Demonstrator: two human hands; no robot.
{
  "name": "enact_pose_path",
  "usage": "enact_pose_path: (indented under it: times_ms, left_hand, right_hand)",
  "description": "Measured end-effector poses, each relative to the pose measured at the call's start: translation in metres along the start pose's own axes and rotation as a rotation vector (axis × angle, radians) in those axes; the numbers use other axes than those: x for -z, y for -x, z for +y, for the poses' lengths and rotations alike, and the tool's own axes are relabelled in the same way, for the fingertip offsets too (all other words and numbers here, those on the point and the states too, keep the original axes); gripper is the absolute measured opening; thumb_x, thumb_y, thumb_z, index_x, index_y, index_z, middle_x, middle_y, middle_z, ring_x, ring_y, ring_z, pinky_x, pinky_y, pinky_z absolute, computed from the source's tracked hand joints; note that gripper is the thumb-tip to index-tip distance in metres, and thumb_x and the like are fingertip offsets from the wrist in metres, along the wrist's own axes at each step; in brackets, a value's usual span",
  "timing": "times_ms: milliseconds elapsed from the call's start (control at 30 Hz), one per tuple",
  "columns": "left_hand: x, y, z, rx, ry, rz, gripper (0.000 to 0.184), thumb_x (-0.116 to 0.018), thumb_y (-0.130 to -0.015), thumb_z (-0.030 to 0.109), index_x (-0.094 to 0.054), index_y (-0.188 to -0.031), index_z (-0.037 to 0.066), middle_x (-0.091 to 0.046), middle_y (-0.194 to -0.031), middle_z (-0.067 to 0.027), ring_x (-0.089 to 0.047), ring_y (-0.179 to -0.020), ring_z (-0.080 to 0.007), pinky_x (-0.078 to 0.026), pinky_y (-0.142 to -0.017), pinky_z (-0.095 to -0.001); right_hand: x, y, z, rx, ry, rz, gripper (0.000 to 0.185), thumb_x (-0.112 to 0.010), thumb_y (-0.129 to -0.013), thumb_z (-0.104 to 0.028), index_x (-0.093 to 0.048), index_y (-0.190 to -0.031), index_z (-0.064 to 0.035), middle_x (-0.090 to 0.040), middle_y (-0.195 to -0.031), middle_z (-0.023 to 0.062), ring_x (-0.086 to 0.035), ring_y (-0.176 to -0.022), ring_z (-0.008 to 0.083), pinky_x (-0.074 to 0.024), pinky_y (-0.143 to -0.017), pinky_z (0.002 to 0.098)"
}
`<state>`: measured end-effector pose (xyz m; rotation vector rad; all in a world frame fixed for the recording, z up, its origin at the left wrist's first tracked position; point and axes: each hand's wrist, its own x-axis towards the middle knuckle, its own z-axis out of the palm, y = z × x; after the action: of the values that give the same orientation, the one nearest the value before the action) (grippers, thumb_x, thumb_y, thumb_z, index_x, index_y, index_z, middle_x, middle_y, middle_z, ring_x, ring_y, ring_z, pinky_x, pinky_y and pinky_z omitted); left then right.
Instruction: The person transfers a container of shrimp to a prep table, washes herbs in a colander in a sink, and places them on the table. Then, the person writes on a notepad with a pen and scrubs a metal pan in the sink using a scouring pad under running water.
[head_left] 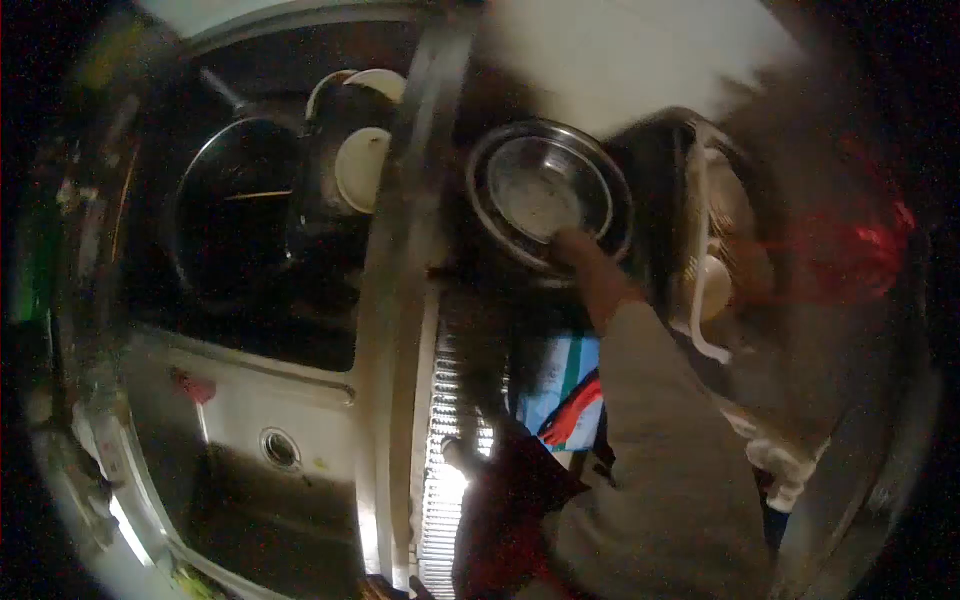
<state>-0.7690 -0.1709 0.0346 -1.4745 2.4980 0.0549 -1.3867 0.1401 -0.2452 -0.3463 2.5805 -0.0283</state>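
My right hand (578, 254) reaches up from the lower right in a grey sleeve. Its fingers are closed over the near rim of a round, shiny metal bowl (520, 200). A second metal rim shows around the bowl, so it may be nested in another one. Dim light and blur hide the exact grip. My left hand cannot be made out; only a small dark brownish shape shows at the bottom edge.
Left is a steel sink (240, 385) with a drain (280, 448). Above it lie a dark pan (225, 240) and pale bowls (362, 170). A rack (698, 250) with dishes stands right of the metal bowl. A blue-white packet (575, 375) lies below.
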Motion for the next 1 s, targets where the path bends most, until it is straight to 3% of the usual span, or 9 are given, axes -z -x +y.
enact_pose_path:
  times_ms: [33, 100, 200, 300, 467, 633, 767, 867, 1000]
  left_hand:
    - [-0.007, 0.009, -0.005, -0.281, -0.026, 0.310, 0.069, -0.064, -0.077, 0.044, -0.044, -0.127, 0.001, -0.046, -0.128, -0.0159, -0.044, -0.117, -0.0358, -0.034, -0.099, -0.0499]
    - [-0.033, 0.013, -0.022, 0.096, 0.639, 0.008, 0.082, -0.059, -0.074, 0.052, -0.030, -0.137, 0.008, -0.035, -0.140, -0.0130, -0.034, -0.127, -0.0329, -0.025, -0.106, -0.0456]
    - [0.003, -0.005, 0.004, -0.333, 0.118, 0.262, 0.065, -0.058, -0.078, 0.039, -0.036, -0.130, 0.007, -0.044, -0.128, -0.0191, -0.041, -0.118, -0.0386, -0.026, -0.100, -0.0578]
    - [0.014, -0.001, 0.006, -0.266, 0.127, 0.246, 0.073, -0.064, -0.068, 0.030, -0.036, -0.130, 0.007, -0.041, -0.130, -0.0186, -0.037, -0.122, -0.0369, -0.023, -0.102, -0.0561]
    - [0.037, 0.000, 0.006, -0.153, 0.211, 0.089, 0.070, -0.067, -0.067, 0.035, -0.043, -0.128, 0.011, -0.040, -0.134, -0.0121, -0.035, -0.124, -0.0329, -0.021, -0.105, -0.0527]
    - [0.036, 0.014, -0.018, -0.223, 0.464, 0.268, 0.063, -0.067, -0.068, 0.031, -0.047, -0.124, 0.010, -0.046, -0.128, -0.0121, -0.040, -0.121, -0.0313, -0.023, -0.105, -0.0507]
    - [0.057, 0.039, -0.064, 0.087, 0.786, 0.712, 0.055, -0.066, -0.065, 0.016, -0.051, -0.118, 0.007, -0.054, -0.116, -0.0133, -0.048, -0.112, -0.0317, -0.031, -0.099, -0.0467]
    - [0.091, 0.072, -0.154, 0.425, 0.698, 1.145, 0.054, -0.065, -0.064, 0.004, -0.051, -0.115, 0.003, -0.055, -0.114, -0.0151, -0.049, -0.108, -0.0337, -0.036, -0.094, -0.0424]
    - [0.100, 0.102, -0.325, 1.000, 0.386, 1.342, 0.075, -0.074, -0.068, 0.020, -0.034, -0.126, -0.007, -0.043, -0.127, -0.0217, -0.044, -0.115, -0.0317, -0.034, -0.098, -0.0384]
  right_hand:
    - [-0.008, -0.010, 0.010, -0.004, 0.113, 0.040, 0.030, -0.055, -0.080, -0.022, -0.062, -0.104, -0.0056, -0.062, -0.102, 0.0181, -0.062, -0.091, 0.0309, -0.0503, -0.075, 0.0410]
    - [-0.002, -0.009, 0.018, -0.057, 0.257, 0.193, 0.024, -0.052, -0.083, -0.025, -0.064, -0.095, -0.0079, -0.064, -0.094, 0.0148, -0.063, -0.085, 0.0263, -0.0508, -0.072, 0.0393]
    - [0.113, 0.021, -0.026, -0.032, 0.418, 0.254, 0.020, -0.052, -0.084, -0.025, -0.063, -0.087, -0.0083, -0.064, -0.086, 0.0110, -0.062, -0.077, 0.0228, -0.0500, -0.066, 0.0391]
    - [0.210, 0.105, -0.044, 0.142, 0.118, 0.634, 0.017, -0.056, -0.082, -0.022, -0.062, -0.085, -0.0069, -0.063, -0.083, 0.0117, -0.061, -0.075, 0.0249, -0.0489, -0.064, 0.0395]
    - [0.330, 0.277, -0.162, 0.773, -0.256, 0.799, 0.014, -0.062, -0.078, -0.018, -0.059, -0.081, -0.0047, -0.060, -0.078, 0.0130, -0.059, -0.072, 0.0283, -0.0469, -0.062, 0.0403]
    - [0.290, 0.386, -0.394, 1.678, -0.095, 0.303, 0.016, -0.067, -0.075, -0.014, -0.057, -0.077, -0.0025, -0.058, -0.073, 0.0142, -0.058, -0.069, 0.0317, -0.0449, -0.060, 0.0410]
    - [0.127, 0.360, -0.528, 1.989, 0.368, 0.241, 0.018, -0.063, -0.076, -0.024, -0.057, -0.071, -0.0080, -0.060, -0.070, 0.0080, -0.058, -0.068, 0.0300, -0.0455, -0.059, 0.0424]
    - [0.057, 0.317, -0.550, 1.714, 0.975, 0.039, 0.022, -0.062, -0.077, -0.027, -0.061, -0.086, -0.0073, -0.062, -0.085, 0.0110, -0.059, -0.082, 0.0318, -0.0471, -0.071, 0.0428]
    - [0.084, 0.433, -0.616, 1.842, 0.513, -0.030, 0.053, -0.062, -0.079, -0.028, -0.047, -0.123, -0.0045, -0.050, -0.122, 0.0174, -0.045, -0.114, 0.0357, -0.0380, -0.095, 0.0415]
